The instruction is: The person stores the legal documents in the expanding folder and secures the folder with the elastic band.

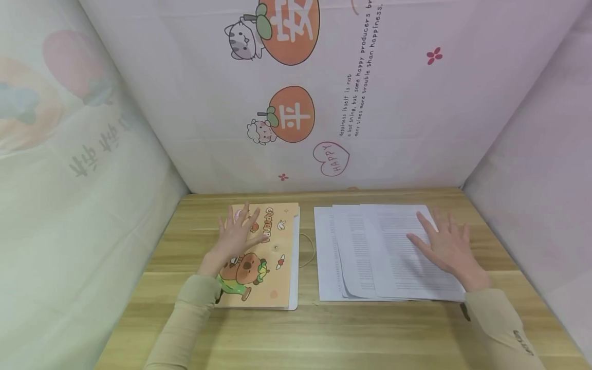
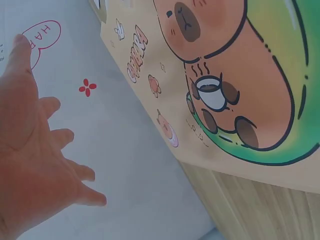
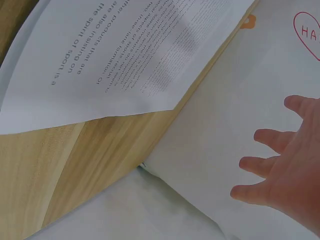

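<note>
An orange folder [image 1: 273, 277] with a cartoon capybara cover lies on the left of the table, a loop of string [image 1: 311, 250] sticking out at its right edge. Above its cover my left hand [image 1: 233, 236] is spread with fingers straight, holding nothing; the left wrist view shows the hand [image 2: 42, 145] raised over the folder [image 2: 145, 75]. To the right lie several overlapping printed sheets [image 1: 384, 252], fanned toward the left. My right hand [image 1: 446, 246] hovers with spread fingers over their right side, and in the right wrist view the papers [image 3: 125, 65] show apart from it.
The wooden table [image 1: 305, 334] has a gap between folder and papers. White printed cloth [image 1: 398, 103] hangs behind the table's far edge, with more cloth on the left side [image 1: 92, 216] and right side [image 1: 546, 169].
</note>
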### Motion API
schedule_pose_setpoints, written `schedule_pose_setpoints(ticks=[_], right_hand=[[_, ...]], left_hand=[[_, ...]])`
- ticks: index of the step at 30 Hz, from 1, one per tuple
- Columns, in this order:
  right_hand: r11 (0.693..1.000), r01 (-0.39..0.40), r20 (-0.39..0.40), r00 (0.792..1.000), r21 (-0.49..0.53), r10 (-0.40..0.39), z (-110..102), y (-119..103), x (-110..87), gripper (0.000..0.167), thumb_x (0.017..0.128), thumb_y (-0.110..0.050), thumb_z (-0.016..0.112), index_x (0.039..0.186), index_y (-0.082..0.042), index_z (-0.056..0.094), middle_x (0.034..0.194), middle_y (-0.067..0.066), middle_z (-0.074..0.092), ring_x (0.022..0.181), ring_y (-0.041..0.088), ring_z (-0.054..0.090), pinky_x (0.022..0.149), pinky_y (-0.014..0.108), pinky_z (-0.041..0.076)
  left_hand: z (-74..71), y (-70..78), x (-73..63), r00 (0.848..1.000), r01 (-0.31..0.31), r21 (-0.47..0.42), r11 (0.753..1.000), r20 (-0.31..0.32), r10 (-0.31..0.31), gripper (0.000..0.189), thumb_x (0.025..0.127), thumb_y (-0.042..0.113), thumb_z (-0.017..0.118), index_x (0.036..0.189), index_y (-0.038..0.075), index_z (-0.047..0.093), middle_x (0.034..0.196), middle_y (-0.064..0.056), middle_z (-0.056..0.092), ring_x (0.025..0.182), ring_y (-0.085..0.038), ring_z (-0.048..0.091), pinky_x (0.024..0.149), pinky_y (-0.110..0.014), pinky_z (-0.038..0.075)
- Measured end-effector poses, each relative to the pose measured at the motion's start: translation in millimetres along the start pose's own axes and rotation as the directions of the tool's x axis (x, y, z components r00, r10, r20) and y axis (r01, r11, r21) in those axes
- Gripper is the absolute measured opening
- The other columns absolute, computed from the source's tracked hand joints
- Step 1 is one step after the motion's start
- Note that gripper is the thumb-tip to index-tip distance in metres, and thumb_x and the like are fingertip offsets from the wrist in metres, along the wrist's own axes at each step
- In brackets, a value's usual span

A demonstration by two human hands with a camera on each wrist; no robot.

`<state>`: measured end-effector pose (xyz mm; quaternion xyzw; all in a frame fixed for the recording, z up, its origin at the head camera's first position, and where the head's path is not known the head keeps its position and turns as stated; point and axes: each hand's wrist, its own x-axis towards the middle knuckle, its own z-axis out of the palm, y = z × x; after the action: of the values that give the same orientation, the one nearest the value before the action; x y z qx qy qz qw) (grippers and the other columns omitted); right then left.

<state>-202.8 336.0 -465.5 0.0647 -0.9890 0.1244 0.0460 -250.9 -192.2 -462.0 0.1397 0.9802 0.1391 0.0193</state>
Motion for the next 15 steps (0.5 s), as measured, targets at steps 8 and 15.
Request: schedule_pose_setpoints(ticks=[8, 15], right_hand=[[1.0, 0.028, 0.008, 1.0, -0.008, -0.028, -0.2, 1.5, -0.8, 0.076, 0.1, -0.056, 0.04, 0.154, -0.003, 0.029, 0.158, 0.033, 0.021, 0.137, 0.064, 0.021, 0.102, 0.078, 0.018], [0.998, 0.06, -0.024, 0.998, 0.034, -0.059, -0.1, 5.3, -0.3, 0.076, 0.1, -0.051, 0.046, 0.149, 0.006, 0.035, 0.149, 0.038, 0.032, 0.131, 0.061, 0.032, 0.102, 0.075, 0.027]], left_hand=[[4.5, 1.4, -0.2, 0.998, -0.046, -0.07, 0.996, -0.046, 0.043, 0.088, 0.09, 0.053, 0.064, 0.159, 0.018, 0.023, 0.168, -0.013, 0.009, 0.153, -0.048, 0.0, 0.113, -0.076, 0.005], [8.7, 3.8, -1.0, 0.986, -0.116, -0.123, 0.986, -0.131, 0.099, 0.089, 0.089, 0.044, 0.07, 0.156, 0.003, 0.027, 0.159, -0.028, 0.027, 0.15, -0.049, 0.018, 0.12, -0.062, 0.02]])
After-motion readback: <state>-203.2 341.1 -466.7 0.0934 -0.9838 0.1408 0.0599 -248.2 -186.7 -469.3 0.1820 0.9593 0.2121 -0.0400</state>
